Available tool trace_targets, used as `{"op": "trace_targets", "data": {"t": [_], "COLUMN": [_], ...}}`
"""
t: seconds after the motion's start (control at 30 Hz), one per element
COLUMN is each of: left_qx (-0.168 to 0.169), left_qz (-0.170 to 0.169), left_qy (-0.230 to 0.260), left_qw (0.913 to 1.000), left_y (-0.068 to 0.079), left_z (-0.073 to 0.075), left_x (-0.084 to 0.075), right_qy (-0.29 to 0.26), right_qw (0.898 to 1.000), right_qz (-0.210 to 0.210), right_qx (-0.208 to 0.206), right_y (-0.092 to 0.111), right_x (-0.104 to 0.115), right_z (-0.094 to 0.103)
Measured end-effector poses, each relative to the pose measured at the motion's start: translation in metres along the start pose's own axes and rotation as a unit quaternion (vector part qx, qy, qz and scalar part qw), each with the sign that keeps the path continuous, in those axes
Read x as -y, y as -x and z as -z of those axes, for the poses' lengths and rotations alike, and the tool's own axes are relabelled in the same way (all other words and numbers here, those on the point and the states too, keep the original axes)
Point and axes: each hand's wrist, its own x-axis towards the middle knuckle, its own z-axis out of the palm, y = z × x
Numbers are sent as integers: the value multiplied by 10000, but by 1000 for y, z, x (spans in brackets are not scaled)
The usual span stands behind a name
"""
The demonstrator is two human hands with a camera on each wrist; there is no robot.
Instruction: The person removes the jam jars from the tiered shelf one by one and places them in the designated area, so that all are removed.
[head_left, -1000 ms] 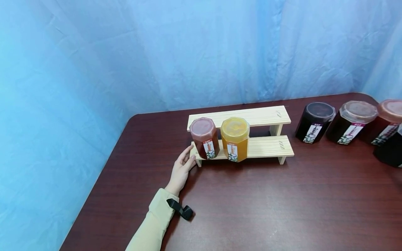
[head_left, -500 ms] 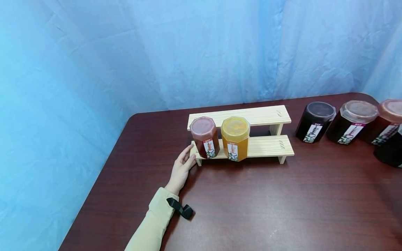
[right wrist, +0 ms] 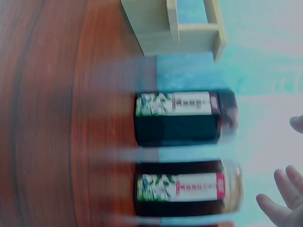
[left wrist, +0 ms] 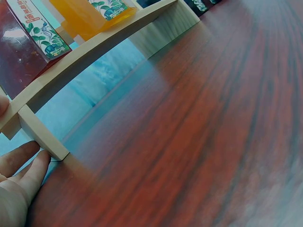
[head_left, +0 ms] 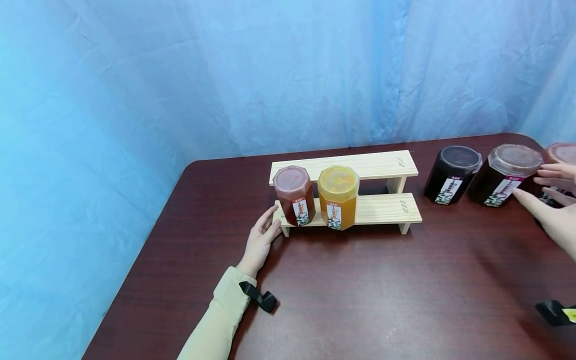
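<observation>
In the head view, a two-tier wooden shelf (head_left: 382,210) stands on the table. On its lower tier sit a jar of red-brown contents (head_left: 294,195) and a jar of yellow contents (head_left: 337,197). My left hand (head_left: 258,245) holds the shelf's left end; in the left wrist view its fingers (left wrist: 35,172) touch the shelf leg (left wrist: 45,135). At the right edge, my right hand (head_left: 555,205) reaches with spread fingers, in front of a reddish jar (head_left: 560,152) and next to a dark jar with a purple-topped label (head_left: 504,175). It grips nothing visible.
Another dark jar (head_left: 452,175) stands between the shelf and the right-hand jars. The reddish jar is partly hidden by my right hand. A light blue curtain (head_left: 288,75) hangs behind the dark red-brown table (head_left: 360,290).
My right hand has come into the head view from the right, over the jars there. My left hand stays at the shelf's end, and the jars on the shelf stand where they were.
</observation>
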Motion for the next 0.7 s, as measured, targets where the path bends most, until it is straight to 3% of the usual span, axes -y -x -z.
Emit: {"op": "trace_targets", "data": {"t": [0.1,0.2,0.33,0.43,0.6,0.7], "left_qx": [-3,-19,-19,-25,-76,-112], "left_qz": [11,8,-27,3,29,7], "left_qy": [-23,-73,-111,-84,-104,-146], "left_qw": [10000,10000,9999,10000,9999,9998], "left_y": [0,0,-1,0,0,1], "left_z": [0,0,0,0,0,0], "left_x": [1,0,0,0,1,1], "right_qy": [83,140,71,-313,-1085,-1115], "right_qw": [9992,9958,9930,9924,9807,9726], "right_qz": [-29,-127,-34,363,914,1229], "right_qx": [396,900,1175,1136,1348,1631], "right_y": [16,19,20,22,26,30], "right_x": [72,97,115,125,142,152], "right_z": [0,-2,-11,-23,-46,-60]}}
